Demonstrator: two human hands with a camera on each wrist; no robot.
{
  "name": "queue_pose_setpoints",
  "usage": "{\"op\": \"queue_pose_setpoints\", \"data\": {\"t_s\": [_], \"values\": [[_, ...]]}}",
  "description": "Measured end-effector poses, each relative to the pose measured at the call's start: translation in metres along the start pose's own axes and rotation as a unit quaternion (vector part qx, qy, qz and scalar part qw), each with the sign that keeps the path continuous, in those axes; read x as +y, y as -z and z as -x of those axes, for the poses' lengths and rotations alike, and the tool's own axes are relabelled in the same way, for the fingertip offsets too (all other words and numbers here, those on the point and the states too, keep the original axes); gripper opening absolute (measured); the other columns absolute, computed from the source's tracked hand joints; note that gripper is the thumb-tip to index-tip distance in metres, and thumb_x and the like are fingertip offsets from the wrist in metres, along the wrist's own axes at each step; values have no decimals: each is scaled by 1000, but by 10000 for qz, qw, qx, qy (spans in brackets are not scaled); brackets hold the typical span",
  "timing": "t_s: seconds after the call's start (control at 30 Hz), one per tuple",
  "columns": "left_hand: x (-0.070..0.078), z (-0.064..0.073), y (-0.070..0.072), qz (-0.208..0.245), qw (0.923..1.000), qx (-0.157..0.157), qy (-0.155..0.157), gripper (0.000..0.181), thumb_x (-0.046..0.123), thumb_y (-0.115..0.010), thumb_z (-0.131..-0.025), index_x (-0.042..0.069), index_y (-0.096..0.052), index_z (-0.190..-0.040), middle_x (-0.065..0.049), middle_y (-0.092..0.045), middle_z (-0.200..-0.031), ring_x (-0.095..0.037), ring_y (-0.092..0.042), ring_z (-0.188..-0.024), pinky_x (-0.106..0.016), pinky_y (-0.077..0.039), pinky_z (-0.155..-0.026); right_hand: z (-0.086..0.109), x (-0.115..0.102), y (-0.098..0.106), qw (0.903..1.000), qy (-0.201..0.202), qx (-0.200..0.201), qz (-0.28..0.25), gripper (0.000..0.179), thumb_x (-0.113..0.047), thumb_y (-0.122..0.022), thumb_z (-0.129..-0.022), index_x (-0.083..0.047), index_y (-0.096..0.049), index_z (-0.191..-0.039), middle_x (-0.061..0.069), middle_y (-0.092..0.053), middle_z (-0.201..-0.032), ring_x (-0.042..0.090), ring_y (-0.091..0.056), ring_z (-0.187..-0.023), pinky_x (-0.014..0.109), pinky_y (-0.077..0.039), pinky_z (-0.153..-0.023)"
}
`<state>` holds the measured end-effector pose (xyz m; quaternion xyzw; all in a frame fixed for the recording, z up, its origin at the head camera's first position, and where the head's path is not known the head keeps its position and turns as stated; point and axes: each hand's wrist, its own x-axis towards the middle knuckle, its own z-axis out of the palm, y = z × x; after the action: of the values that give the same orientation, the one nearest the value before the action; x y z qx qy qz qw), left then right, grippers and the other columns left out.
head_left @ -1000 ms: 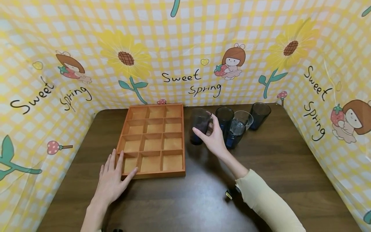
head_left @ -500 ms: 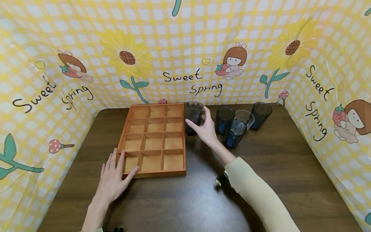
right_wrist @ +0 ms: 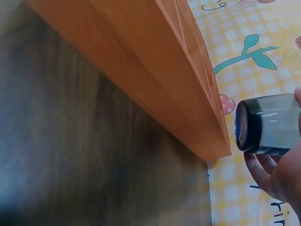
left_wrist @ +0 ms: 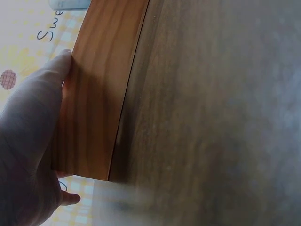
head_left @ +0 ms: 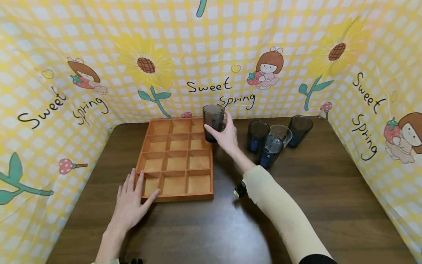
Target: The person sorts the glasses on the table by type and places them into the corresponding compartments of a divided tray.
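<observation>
My right hand (head_left: 225,134) grips a dark, see-through drinking glass (head_left: 212,123), upright, thumb across its near side. In the head view the glass overlaps the back right compartment of a wooden divided box (head_left: 211,183). From the right wrist view, the base of the glass (right_wrist: 270,125) shows raised above the level of the box's top edge. My left hand (head_left: 130,203) rests at the box's front left corner with its fingers spread and straight. The left wrist view shows that hand (left_wrist: 33,108) along the box's side wall (left_wrist: 96,103).
Several more glasses stand to the right: a dark one (head_left: 258,128), another dark one (head_left: 271,154) in front, a clear one (head_left: 286,137), and a dark one (head_left: 299,126) farthest right. A patterned cloth (head_left: 211,44) closes off the table (head_left: 316,205) at back and sides.
My right hand has carried the dark glass left, away from the other glasses, and up over the box's back right corner. My left hand has stayed at the box's corner.
</observation>
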<state>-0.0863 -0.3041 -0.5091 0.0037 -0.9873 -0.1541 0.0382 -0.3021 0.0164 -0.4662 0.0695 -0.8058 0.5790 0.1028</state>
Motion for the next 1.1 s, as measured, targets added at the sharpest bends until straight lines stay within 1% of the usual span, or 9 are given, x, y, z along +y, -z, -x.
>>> {"op": "queue_pose_setpoints", "data": {"t_s": [0.1, 0.23, 0.37, 0.4, 0.47, 0.6, 0.7, 0.87, 1.1], "values": [[0, 0, -1, -14, 10000, 9, -3, 93, 66, -49, -91, 18, -7, -159, -11, 8, -166, -48, -10, -149, -75, -13, -109, -6, -2, -7, 10000, 13, -28, -3, 94, -59, -74, -77, -31, -26, -153, 10, -65, -121, 23, -63, -109, 45, -54, -87], [-1, 1, 1, -36, 9999, 100, 26, 92, 65, -50, -91, 18, -8, -159, -8, 10, -166, -48, -10, -149, -76, -13, -108, -13, -4, -20, 9999, 44, -161, 18, 92, -57, -75, -77, -37, -25, -151, 12, -64, -121, 25, -62, -111, 47, -53, -89], [1, -1, 1, -45, 9999, 136, 6, 92, 65, -50, -91, 19, -9, -159, -6, 9, -166, -47, -10, -149, -75, -15, -108, -18, -5, -28, 10000, 9, -58, 39, 91, -55, -76, -76, -38, -27, -150, 10, -60, -132, 27, -59, -119, 49, -51, -95], [1, -1, 1, -47, 9999, 132, 0, 92, 65, -50, -91, 19, -9, -159, -7, 9, -166, -47, -11, -149, -75, -15, -109, -19, -6, -30, 10000, -15, -50, 32, 91, -55, -77, -76, -38, -27, -150, 10, -58, -136, 27, -57, -123, 49, -50, -97], [1, 0, 1, -66, 9999, 147, 3, 92, 66, -50, -91, 20, -10, -159, -9, 6, -166, -47, -12, -149, -74, -15, -109, -21, -6, -32, 9999, -60, -68, 54, 91, -54, -78, -75, -38, -28, -150, 9, -57, -137, 27, -56, -126, 49, -50, -99], [0, 1, -1, -79, 9998, 161, 8, 91, 65, -51, -91, 20, -10, -159, -10, 4, -166, -47, -12, -149, -73, -15, -110, -27, -7, -38, 9999, -53, -147, -7, 90, -53, -78, -76, -35, -31, -149, 10, -60, -130, 29, -59, -118, 50, -51, -96], [-1, 3, -1, -96, 9998, 158, 19, 91, 65, -50, -91, 21, -9, -159, -8, 6, -166, -47, -12, -149, -72, -15, -111, -30, -8, -43, 9998, -113, -173, -73, 89, -52, -78, -76, -32, -32, -149, 12, -61, -124, 30, -59, -112, 51, -51, -93], [0, 5, 0, -109, 9998, 157, 14, 90, 65, -50, -91, 21, -9, -159, -5, 7, -166, -47, -13, -149, -72, -15, -111, -31, -8, -49, 9994, -238, -262, -28, 90, -51, -79, -76, -35, -30, -149, 12, -58, -129, 30, -56, -119, 52, -50, -96], [1, 5, 2, -133, 9997, 203, 9, 91, 65, -51, -91, 20, -11, -159, -8, 3, -167, -47, -15, -148, -73, -17, -110, -35, -11, -53, 9995, 5, -314, 5, 88, -44, -80, -76, -33, -31, -148, 9, -55, -138, 30, -53, -127, 52, -47, -101]]}}
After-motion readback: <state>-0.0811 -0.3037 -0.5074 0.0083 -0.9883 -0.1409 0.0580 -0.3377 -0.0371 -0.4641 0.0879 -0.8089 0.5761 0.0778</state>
